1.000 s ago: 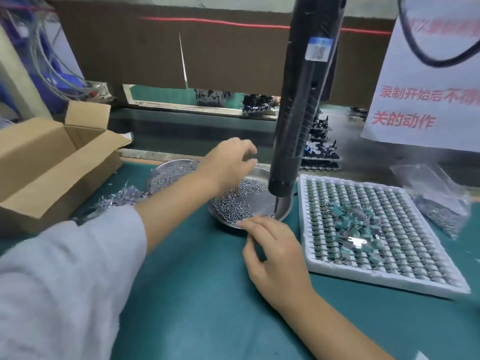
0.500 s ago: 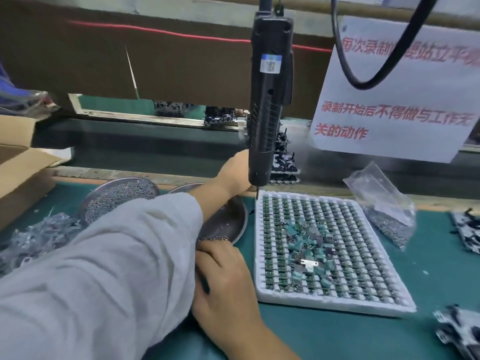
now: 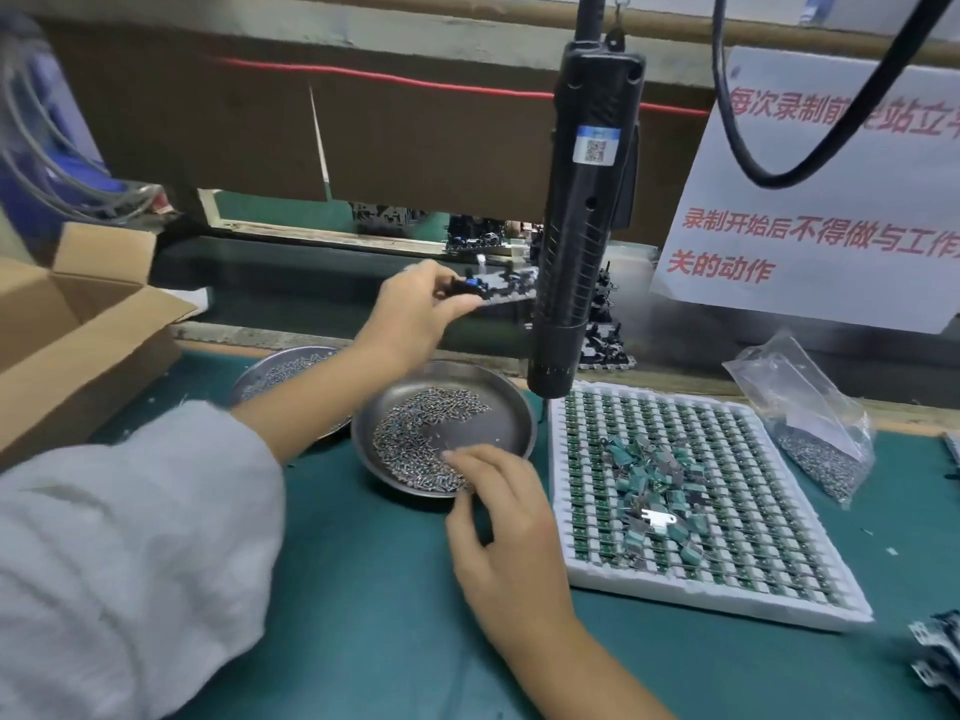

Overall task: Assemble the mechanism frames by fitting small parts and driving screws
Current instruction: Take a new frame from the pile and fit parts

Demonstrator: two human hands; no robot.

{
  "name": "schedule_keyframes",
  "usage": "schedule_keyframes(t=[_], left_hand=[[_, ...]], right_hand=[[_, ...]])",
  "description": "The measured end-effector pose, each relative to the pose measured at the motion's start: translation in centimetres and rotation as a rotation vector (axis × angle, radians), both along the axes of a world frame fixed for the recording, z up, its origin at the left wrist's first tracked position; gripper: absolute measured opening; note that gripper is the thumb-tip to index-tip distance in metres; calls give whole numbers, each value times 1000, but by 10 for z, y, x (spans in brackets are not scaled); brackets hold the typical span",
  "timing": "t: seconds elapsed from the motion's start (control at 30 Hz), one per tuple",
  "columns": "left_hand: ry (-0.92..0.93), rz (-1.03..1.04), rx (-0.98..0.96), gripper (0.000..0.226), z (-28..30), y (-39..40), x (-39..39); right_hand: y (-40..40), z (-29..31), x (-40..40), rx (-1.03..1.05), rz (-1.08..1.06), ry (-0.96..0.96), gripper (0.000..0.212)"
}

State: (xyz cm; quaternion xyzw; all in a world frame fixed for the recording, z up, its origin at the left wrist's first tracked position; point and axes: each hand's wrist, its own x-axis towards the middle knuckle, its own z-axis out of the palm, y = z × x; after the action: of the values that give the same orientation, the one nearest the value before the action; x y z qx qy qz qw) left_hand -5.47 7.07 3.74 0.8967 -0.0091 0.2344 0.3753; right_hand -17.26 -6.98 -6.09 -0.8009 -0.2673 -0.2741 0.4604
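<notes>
Black mechanism frame is gripped in the left hand, lifted over the conveyor; the right hand pinches at screws in the dish. Next: bring both together on the surface.

A green mat covers the workbench; behind it, a brown board with a red line, and a white paper notice at right.

Teal-green bench mat; black electric screwdriver bearing a blue-and-white code label; dull grey metal dish of silvery screws; white tray gridded with green parts; white sign, red characters; tan cardboard box; mechanism frame, apparently black with a blue spot.
</notes>
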Motion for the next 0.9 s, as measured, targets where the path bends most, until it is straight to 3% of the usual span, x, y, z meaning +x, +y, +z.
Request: schedule_keyframes(t=[0.2,0.37,0.5,0.63,0.73,0.83,0.9], left_hand=[[-147,45,-7,29,15,54,-100],[-360,-76,380,44,-15,72,-170],[-416,-219,485,37,-53,79,-196],[-365,-354,554,31,-78,81,-205],[-269,-368,646,37,-86,87,-206],[-246,-317,679,49,-86,95,-206],[-228,-209,686,54,-82,103,-207]], right_hand=[[-2,6,-6,206,32,150,35],[-4,6,-9,415,42,142,30],[-6,9,-8,448,19,104,25],[-14,12,-10,146,79,-96,21],[-17,10,-15,-276,316,-169,39],[-12,7,-17,-631,412,-210,52],[-10,7,-17,-690,422,-170,54]])
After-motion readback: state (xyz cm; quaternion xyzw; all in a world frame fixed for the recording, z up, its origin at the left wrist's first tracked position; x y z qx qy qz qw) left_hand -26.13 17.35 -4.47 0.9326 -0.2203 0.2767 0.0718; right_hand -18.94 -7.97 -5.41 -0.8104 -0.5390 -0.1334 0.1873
